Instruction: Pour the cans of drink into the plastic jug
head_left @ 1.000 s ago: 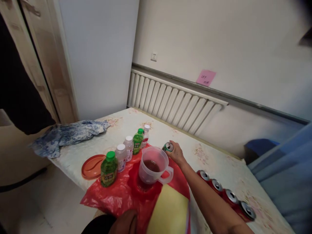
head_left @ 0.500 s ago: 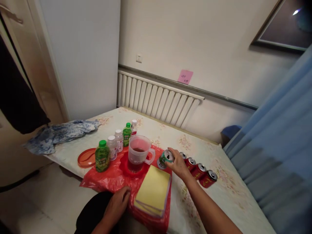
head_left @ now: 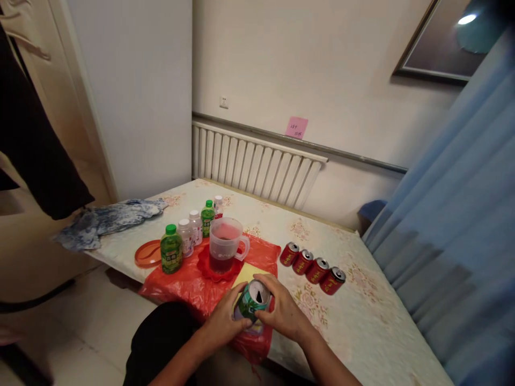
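Note:
Between my two hands is an opened green drink can (head_left: 252,303), tilted so its top with the dark mouth hole faces me. My left hand (head_left: 225,316) grips its left side, and my right hand (head_left: 284,311) wraps round the right side. Under the can lies a yellow pad of paper (head_left: 246,272), mostly covered by the can and hands. Just beyond it a clear plastic jug (head_left: 225,249) with dark reddish liquid stands in a red dish (head_left: 204,264). These sit on a red plastic sheet (head_left: 177,289).
Several opened red cans (head_left: 304,262) stand in a slanting row to the right. Green-capped bottles (head_left: 171,252) and white-capped bottles (head_left: 186,238) line the left, beside an orange lid (head_left: 148,254). Blue-white cloth (head_left: 120,217) hangs over the table's left edge; a blue curtain (head_left: 446,214) hangs right.
My right hand has brought the green can from beside the jug toward me, over the yellow pad. My left hand has risen from the near edge and now grips the can too.

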{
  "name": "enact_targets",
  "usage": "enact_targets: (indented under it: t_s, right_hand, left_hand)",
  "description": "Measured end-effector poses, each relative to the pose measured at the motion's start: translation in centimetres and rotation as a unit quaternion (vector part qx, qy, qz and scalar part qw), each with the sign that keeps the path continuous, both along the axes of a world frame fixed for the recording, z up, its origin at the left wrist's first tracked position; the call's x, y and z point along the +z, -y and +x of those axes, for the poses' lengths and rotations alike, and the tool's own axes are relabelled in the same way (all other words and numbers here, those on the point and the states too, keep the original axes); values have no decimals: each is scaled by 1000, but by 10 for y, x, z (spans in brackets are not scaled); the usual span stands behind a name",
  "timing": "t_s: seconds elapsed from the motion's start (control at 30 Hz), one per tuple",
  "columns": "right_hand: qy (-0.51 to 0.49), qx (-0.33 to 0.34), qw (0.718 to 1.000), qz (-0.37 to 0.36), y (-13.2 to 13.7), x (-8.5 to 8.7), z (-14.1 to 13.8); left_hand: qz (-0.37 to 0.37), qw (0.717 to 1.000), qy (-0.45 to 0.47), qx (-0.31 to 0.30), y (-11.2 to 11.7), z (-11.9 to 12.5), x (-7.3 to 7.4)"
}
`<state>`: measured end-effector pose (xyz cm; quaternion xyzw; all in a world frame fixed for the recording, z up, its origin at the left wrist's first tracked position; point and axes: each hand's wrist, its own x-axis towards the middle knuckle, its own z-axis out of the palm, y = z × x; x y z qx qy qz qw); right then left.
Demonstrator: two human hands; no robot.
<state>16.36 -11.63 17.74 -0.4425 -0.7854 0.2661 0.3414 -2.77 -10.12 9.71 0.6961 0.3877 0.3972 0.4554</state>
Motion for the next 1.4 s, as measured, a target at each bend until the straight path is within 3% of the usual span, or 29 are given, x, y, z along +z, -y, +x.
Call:
enact_targets:
  t_s: [0.17, 0.5, 0.73, 1.13, 1.4]
  right_hand:
    - [-5, 17, 1000, -15, 19, 1, -1]
    - [-58, -28, 993, -99, 32, -9, 5]
    - [-112, -102, 980, -132, 40, -26, 12]
    - [-102, -152, 974, -134, 50, -35, 32]
    - [-112, -137, 976, -130, 47, -39, 47]
  left_hand:
    - [-21, 996, 60, -65, 15, 5, 4]
    - [-47, 998, 51, -4, 31, 18, 9]
    - [0, 999, 26, 34, 36, 37, 4]
    - [-41, 998, 42, 2, 38, 65, -7]
    - [-76, 995, 57, -30, 34, 74, -10]
